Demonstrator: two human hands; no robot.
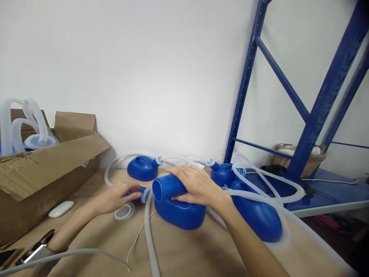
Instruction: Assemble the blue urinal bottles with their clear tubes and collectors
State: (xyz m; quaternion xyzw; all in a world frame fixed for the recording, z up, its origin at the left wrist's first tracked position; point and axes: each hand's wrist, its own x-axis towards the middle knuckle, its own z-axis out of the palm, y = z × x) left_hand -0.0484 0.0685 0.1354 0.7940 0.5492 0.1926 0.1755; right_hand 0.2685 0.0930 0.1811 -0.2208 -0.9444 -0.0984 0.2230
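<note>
Two grips: right hand [198, 186] fingers [181, 173] wrapped the light-looking, rigid blue jug [180, 213] at its neck; left hand [119, 196] pinched the hose cap [142, 191].

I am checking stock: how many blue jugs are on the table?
4 jugs: one under the right hand, one behind it near the wall, two at the right among the tubes. The box may hide more.

Blue plastic jug [180, 211], lying on the brown bench [187, 250], wide open neck pointing left, clear hose [149, 231], its blue end fitting just beside that mouth
</note>
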